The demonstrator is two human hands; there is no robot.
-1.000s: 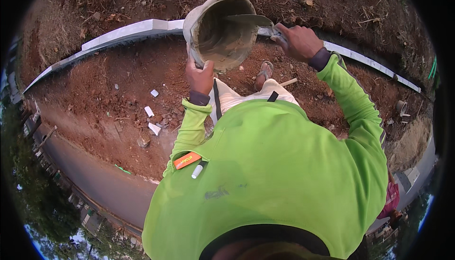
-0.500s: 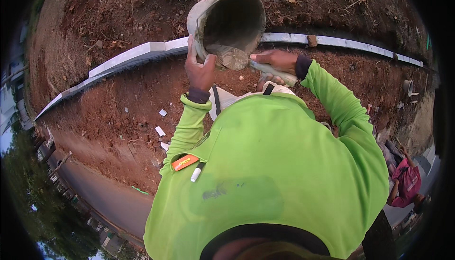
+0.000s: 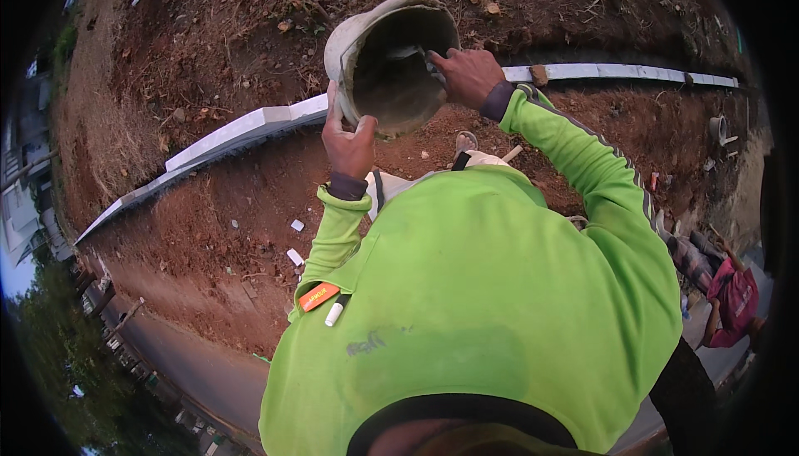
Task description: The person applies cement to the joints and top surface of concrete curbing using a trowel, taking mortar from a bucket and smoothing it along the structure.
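Observation:
A grey, mortar-smeared bucket (image 3: 341, 44) is tilted toward me in front of my body, its dark inside coated with wet cement. My left hand (image 3: 349, 140) grips its left rim, thumb on the lower edge. My right hand (image 3: 468, 77) is closed on a trowel (image 3: 406, 54) at the bucket's right side; the blade is inside, mostly shadowed and partly hidden by my fingers. Below the bucket, a sandalled foot (image 3: 465, 141) rests on red soil beside a short pale stick (image 3: 512, 153).
A low white kerb (image 3: 225, 133) runs across the dirt slope. Small white chunks (image 3: 295, 256) lie on the soil at left. A person in a pink shirt (image 3: 732, 306) is at far right, near a small container (image 3: 717, 130). A paved road (image 3: 183, 356) curves along the lower left.
Since half a second ago my right hand has risen from the lower rim, putting the trowel deeper in the bucket. The bucket and left hand sit slightly lower in view.

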